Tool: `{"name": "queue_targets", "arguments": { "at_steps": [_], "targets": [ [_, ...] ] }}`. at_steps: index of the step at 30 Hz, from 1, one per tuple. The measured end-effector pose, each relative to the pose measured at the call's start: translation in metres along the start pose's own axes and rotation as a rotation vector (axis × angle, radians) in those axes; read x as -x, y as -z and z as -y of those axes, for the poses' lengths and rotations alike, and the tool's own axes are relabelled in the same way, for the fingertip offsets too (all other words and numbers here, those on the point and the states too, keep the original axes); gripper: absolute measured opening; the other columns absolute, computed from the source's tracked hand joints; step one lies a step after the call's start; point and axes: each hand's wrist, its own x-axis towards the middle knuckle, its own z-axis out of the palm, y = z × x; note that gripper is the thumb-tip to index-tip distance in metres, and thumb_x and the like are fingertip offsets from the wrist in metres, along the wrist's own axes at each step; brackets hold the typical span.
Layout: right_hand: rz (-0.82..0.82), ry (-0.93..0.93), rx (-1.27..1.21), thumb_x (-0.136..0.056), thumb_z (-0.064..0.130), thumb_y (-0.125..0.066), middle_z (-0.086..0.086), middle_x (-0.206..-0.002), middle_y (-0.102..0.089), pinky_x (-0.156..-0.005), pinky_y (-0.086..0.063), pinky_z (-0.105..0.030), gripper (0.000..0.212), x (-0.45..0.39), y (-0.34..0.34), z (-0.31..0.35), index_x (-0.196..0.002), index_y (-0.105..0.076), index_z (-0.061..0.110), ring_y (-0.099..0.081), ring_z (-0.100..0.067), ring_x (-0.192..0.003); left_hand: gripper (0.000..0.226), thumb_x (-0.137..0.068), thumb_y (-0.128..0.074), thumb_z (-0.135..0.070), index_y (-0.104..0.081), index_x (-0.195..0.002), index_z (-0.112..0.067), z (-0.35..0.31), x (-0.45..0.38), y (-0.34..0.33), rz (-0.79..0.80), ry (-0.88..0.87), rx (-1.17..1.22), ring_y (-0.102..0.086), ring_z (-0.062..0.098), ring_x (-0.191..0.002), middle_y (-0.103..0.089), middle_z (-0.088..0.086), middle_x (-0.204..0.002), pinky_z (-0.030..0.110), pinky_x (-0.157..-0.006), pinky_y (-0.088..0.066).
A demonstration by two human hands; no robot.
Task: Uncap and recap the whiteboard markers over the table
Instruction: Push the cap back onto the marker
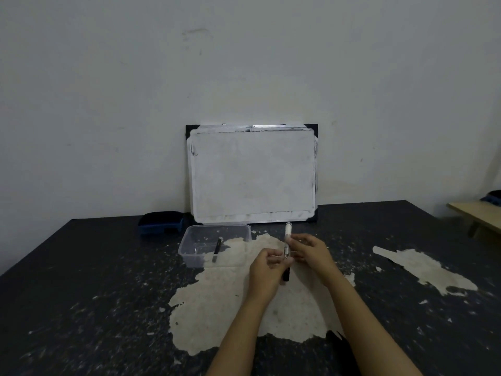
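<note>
Over the worn dark table [81, 267], your left hand [267, 270] clamps the marker [286, 252] by its black cap end; your right hand [309, 249] pinches the barrel, apparently ready to pull them apart.

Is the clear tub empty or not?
Not empty: one marker lies inside the clear tub, leaning on its front wall.

Worn counter, clear plastic tub

The dark matt counter [81, 267] shows rough, peeled pale patches; the tub [189, 253] is clear glossy plastic; the whiteboard [253, 175] has a metal frame.
</note>
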Motion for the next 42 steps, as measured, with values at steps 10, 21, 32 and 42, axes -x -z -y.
{"name": "queue_targets", "arguments": {
  "at_steps": [10,21,32,42],
  "targets": [
    [-0.047,-0.001,0.262,-0.081,0.021,-0.081,-0.017,-0.087,-0.077,-0.067,-0.062,-0.029,0.031,-0.041,0.003,-0.016,-0.104,-0.075,0.002,-0.071,-0.021,-0.07,0.054,-0.072,-0.085,-0.021,-0.06,-0.12,-0.021,0.018,-0.002,-0.005,0.056,-0.098,-0.194,-0.066,0.013,-0.089,-0.069,0.003,-0.098,0.019,-0.076,-0.056],
    [-0.08,0.061,0.488,-0.079,0.021,-0.082,-0.014,-0.081,-0.077,-0.074,-0.062,-0.035,0.024,-0.049,-0.006,-0.018,-0.094,-0.079,0.003,-0.069,-0.02,-0.066,0.049,-0.077,-0.082,-0.026,-0.063,-0.121,-0.017,0.022,-0.006,-0.005,0.0,-0.161,-0.298,-0.063,0.012,-0.091,-0.065,-0.002,-0.105,0.025,-0.085,-0.056],
    [-0.12,0.062,0.524,-0.085,0.021,-0.077,-0.013,-0.073,-0.074,-0.074,-0.062,-0.039,0.02,-0.045,-0.004,-0.013,-0.085,-0.078,0.002,-0.066,-0.02,-0.064,0.045,-0.078,-0.081,-0.028,-0.064,-0.118,-0.018,0.021,-0.006,-0.004,-0.003,-0.153,-0.28,-0.063,0.008,-0.091,-0.067,-0.002,-0.105,0.02,-0.079,-0.055],
    [-0.121,0.003,0.488,-0.091,0.018,-0.07,-0.009,-0.064,-0.067,-0.069,-0.06,-0.038,0.02,-0.034,0.015,-0.015,-0.085,-0.075,-0.001,-0.062,-0.019,-0.059,0.048,-0.077,-0.082,-0.032,-0.062,-0.118,-0.016,0.024,-0.003,-0.004,-0.001,-0.157,-0.258,-0.063,0.011,-0.092,-0.066,0.0,-0.103,0.021,-0.078,-0.057]
  ]
}}
